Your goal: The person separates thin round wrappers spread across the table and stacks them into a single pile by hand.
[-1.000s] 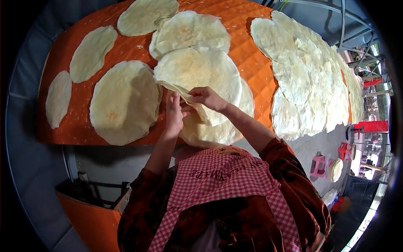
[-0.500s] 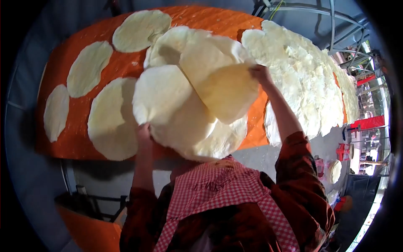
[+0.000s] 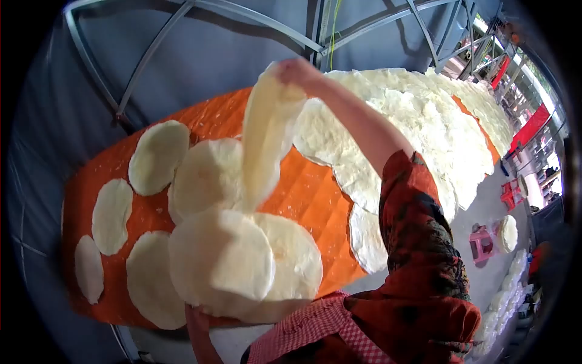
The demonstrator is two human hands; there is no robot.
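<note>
My right hand point(image 3: 296, 71) is raised over the far side of the orange-covered table point(image 3: 312, 203), closed on the top edge of a thin round flatbread point(image 3: 267, 130). This sheet hangs down from my fingers, folded and blurred. Near the front edge, my left hand point(image 3: 197, 316) grips the lower rim of another pale round flatbread point(image 3: 221, 258); most of its fingers are hidden by the sheet. That sheet overlaps a flatbread point(image 3: 297, 261) to its right and one point(image 3: 148, 279) to its left. Behind it lies a further flatbread point(image 3: 209, 176).
More round flatbreads point(image 3: 159, 156) lie at the table's left. Overlapping sheets point(image 3: 406, 127) cover its right part. A metal frame point(image 3: 260, 25) and grey tarp stand behind. On the floor at right are a pink stool point(image 3: 482, 244) and a round pale stack point(image 3: 507, 234).
My right hand has swung up and away to the far side, lifting its flatbread off the pile. The view has shifted, and my left hand remains at the near rim of its sheet.
</note>
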